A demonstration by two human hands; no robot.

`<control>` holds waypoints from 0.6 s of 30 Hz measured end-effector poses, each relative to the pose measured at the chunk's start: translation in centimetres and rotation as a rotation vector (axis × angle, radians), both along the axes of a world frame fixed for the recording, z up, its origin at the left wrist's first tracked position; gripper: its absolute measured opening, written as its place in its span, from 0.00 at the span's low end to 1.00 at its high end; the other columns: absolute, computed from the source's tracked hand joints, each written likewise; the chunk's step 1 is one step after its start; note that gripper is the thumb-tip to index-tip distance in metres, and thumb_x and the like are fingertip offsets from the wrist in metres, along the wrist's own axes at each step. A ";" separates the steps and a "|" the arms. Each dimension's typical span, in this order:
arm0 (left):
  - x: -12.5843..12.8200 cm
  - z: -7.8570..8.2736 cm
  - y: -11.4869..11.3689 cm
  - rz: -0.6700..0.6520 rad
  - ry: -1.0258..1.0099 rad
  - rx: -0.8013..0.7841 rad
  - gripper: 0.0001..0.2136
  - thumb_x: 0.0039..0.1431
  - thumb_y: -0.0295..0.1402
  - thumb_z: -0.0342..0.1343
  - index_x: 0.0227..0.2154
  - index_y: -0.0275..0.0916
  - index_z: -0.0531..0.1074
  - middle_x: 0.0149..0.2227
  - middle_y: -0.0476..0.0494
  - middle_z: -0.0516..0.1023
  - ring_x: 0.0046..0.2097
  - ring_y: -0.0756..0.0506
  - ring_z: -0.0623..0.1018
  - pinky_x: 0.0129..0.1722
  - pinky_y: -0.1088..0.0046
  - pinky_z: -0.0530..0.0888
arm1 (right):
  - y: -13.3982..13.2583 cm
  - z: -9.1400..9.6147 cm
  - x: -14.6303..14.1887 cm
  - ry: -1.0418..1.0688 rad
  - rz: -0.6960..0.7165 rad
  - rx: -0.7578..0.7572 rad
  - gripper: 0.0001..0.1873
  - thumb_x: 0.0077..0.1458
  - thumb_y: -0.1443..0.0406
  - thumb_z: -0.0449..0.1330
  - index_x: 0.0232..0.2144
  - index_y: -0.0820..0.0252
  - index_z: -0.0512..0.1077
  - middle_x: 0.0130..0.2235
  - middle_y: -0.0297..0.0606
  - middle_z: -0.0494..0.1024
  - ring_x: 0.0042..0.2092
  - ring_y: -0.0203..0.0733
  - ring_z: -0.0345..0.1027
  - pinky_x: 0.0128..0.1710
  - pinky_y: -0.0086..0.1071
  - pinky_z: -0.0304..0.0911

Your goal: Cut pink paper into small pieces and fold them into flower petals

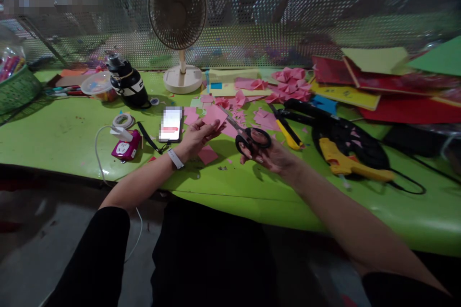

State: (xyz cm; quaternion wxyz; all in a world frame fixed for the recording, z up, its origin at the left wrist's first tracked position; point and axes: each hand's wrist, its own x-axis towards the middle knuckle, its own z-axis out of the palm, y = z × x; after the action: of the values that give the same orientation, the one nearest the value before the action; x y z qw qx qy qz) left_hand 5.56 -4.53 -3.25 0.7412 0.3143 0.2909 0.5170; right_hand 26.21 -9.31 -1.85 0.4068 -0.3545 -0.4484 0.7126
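While the left hand pinches pink paper and the right hand grips black-handled scissors — careful — a slip could send the blades toward fingertips.

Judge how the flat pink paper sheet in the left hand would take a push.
The flat pink paper sheet would probably bend easily, being held only at one side by the left hand. It likely keeps creases, like the folded pink paper shapes farther back.

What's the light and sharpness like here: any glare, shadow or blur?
Head view: pale sheen on the glossy green tabletop; head view: dim grey concrete-like floor in shadow beneath; head view: coarse pixel blocks over the bright rectangular phone screen and upper-left corner.
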 end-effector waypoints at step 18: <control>0.4 0.4 -0.8 -0.068 0.052 0.051 0.15 0.45 0.29 0.72 0.23 0.35 0.69 0.29 0.46 0.79 0.42 0.44 0.82 0.54 0.61 0.72 | -0.1 -0.2 -0.6 0.007 -0.038 0.088 0.26 0.45 0.42 0.67 0.26 0.57 0.71 0.19 0.25 0.69 0.15 0.27 0.48 0.27 0.33 0.73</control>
State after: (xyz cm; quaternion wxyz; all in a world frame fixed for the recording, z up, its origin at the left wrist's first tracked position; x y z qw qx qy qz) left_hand 5.99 -5.32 -2.84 0.7421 0.3561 0.2858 0.4907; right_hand 25.65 -9.45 -2.07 0.4370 -0.3425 -0.4710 0.6855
